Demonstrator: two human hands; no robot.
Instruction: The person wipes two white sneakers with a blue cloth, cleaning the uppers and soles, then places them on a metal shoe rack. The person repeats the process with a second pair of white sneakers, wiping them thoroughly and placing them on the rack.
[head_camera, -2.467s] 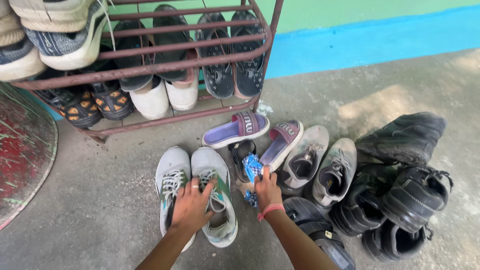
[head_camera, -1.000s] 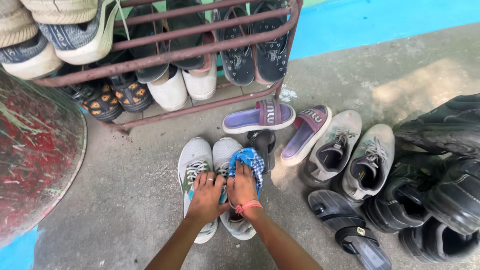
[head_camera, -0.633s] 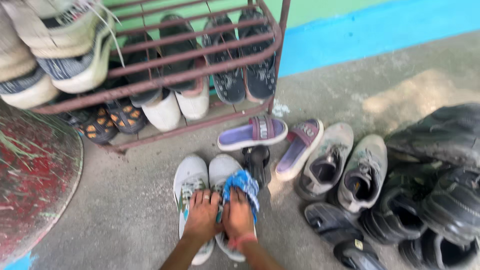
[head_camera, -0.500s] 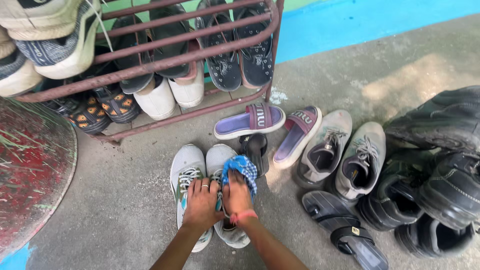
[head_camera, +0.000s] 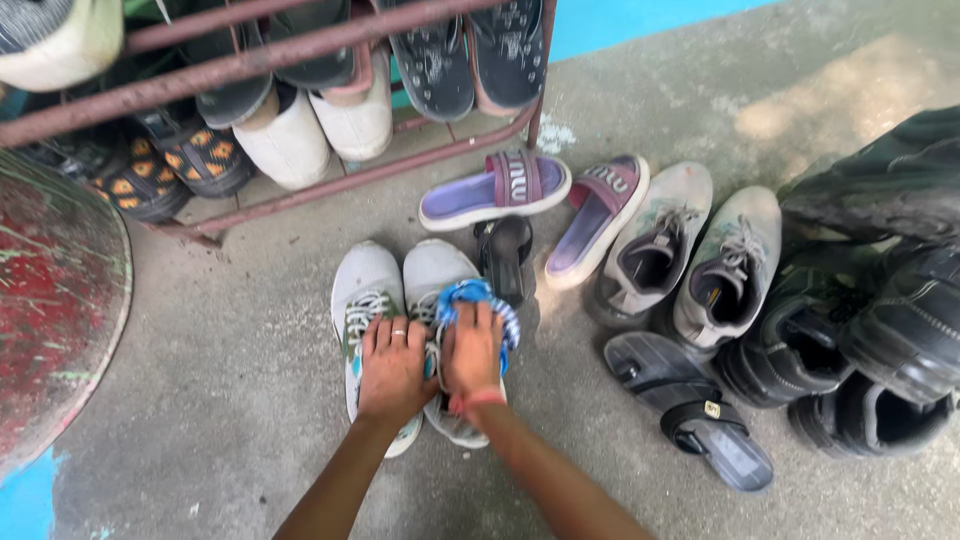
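Observation:
A pair of pale grey-white sneakers (head_camera: 368, 290) stands on the concrete floor in front of me, toes toward the shoe rack. My left hand (head_camera: 392, 366) lies flat over the laces of the left sneaker, fingers spread, a ring on one finger. My right hand (head_camera: 472, 352) presses a blue and white cloth (head_camera: 462, 296) onto the right sneaker (head_camera: 435, 270); a red band circles that wrist.
A rusty metal shoe rack (head_camera: 300, 50) full of shoes stands behind. Purple slides (head_camera: 495, 190), a black sandal (head_camera: 505, 255), grey sneakers (head_camera: 690, 260), dark sandals (head_camera: 690, 405) and black shoes (head_camera: 880, 330) lie to the right. A red round surface (head_camera: 50, 300) is at left.
Both hands moved from apart onto the pale sneakers. The right hand carried the blue cloth left onto the right sneaker. The camera came closer.

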